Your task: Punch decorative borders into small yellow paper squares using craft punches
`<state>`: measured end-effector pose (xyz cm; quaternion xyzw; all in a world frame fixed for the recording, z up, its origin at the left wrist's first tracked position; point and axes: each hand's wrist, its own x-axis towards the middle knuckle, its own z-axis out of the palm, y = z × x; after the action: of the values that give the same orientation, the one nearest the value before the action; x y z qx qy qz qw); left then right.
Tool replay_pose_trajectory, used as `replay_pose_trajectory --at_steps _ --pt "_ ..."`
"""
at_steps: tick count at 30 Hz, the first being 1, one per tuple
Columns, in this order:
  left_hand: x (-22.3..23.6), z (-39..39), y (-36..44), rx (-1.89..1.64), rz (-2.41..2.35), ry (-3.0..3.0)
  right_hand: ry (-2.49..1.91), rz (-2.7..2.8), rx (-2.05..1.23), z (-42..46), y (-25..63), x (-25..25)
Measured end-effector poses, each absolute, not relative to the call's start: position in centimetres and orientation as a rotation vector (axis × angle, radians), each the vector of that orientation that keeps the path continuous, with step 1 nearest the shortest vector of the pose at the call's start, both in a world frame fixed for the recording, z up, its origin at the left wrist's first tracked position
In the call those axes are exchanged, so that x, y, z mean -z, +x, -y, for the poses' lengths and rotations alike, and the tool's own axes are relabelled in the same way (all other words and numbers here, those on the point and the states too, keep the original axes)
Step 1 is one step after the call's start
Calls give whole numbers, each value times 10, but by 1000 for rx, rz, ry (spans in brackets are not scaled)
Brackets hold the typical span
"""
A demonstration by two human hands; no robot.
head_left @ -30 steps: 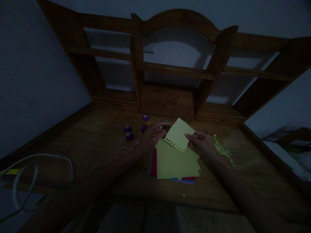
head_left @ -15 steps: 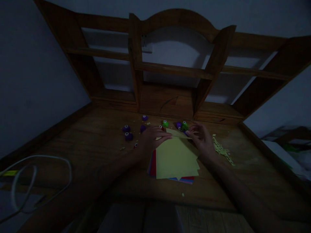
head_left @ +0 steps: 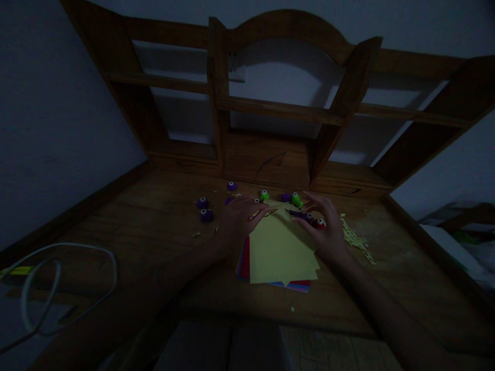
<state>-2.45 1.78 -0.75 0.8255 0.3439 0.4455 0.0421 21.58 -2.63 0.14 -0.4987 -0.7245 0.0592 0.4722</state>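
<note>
A yellow paper sheet [head_left: 282, 252] lies on top of a stack of coloured paper [head_left: 244, 260]. My left hand [head_left: 237, 219] is at its upper left, thumb and fingers closed together. Small pale bits and something red show by the fingers; what they hold is unclear in the dim light. Over the upper right of the sheet, my right hand [head_left: 327, 224] has thumb and fingers around a small purple paper punch [head_left: 302, 215]. Close to its palm is a red knob with a white spot [head_left: 319, 223]. A green punch [head_left: 296, 199] stands just behind the right fingers.
Purple punches [head_left: 206, 215] stand left of my hands, and another green punch [head_left: 264, 195] sits behind the paper. A strip of yellow paper full of holes [head_left: 356, 239] lies to the right. A white cable [head_left: 112, 263] loops at left. A wooden shelf [head_left: 278, 111] rises behind.
The yellow paper's far edge, raised between both hands before, now lies lower. My right hand has let go of it and has the purple punch in its fingers.
</note>
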Motion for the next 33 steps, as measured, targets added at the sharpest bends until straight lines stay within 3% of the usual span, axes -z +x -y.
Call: replay_pose_trajectory --at_steps 6,10,14,20,23,29,33 --pt "7 -15 -21 -1243 -1005 2568 -1193 1912 -134 27 217 5" --pt "7 -9 -18 -1275 -991 2551 -1355 1706 -268 25 222 6" --pt "1 -2 -18 -1271 -1079 2514 -1444 1376 -556 25 227 -8" --pt "-2 -4 -22 -1232 -1269 2476 -1372 1605 -1157 25 228 -5" --pt "5 -2 -26 -1149 -1012 2697 -1301 1646 -1273 22 228 9" --pt "24 29 -16 -631 -283 3043 -1181 1831 -1472 14 234 11" --pt "37 41 -10 -441 -225 3073 -1139 2086 -1290 -3 232 0"
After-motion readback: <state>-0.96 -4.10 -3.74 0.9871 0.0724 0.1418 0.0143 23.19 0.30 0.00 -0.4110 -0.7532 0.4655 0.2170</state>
